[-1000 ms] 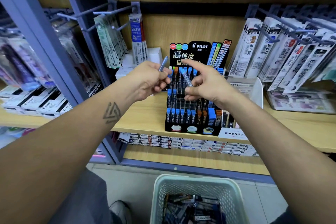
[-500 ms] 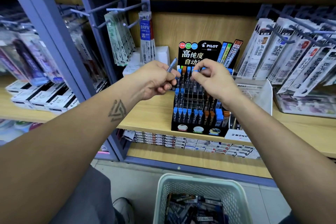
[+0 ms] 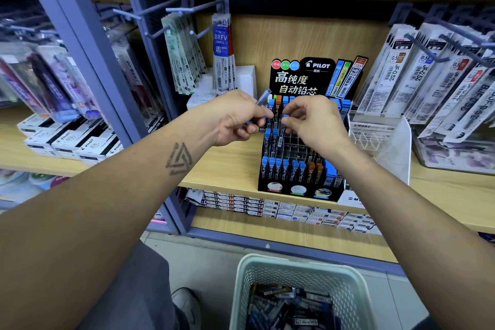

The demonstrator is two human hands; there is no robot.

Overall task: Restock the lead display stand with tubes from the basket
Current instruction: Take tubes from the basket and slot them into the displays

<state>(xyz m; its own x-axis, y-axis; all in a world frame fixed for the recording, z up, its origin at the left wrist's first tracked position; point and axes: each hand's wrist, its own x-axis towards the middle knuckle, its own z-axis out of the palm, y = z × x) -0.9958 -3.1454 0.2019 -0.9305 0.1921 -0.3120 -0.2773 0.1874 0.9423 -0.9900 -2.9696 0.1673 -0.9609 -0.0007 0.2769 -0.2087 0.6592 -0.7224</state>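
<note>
Both hands are up at the black tiered Pilot lead display stand (image 3: 297, 169) on the pale wooden shelf (image 3: 227, 166). The left hand (image 3: 235, 118) has its fingers curled round a slim grey-blue lead tube (image 3: 263, 96), whose end pokes up past the knuckles, just beside the stand's top row. The right hand (image 3: 313, 120) is bent down over the middle rows, its fingertips (image 3: 288, 122) pinching the blue cap of a tube (image 3: 286, 116) standing in a slot. Blue- and orange-capped tubes fill the front row. Below, on the floor, a pale green perforated plastic basket (image 3: 267, 265) holds a heap of dark tubes (image 3: 289, 305).
</note>
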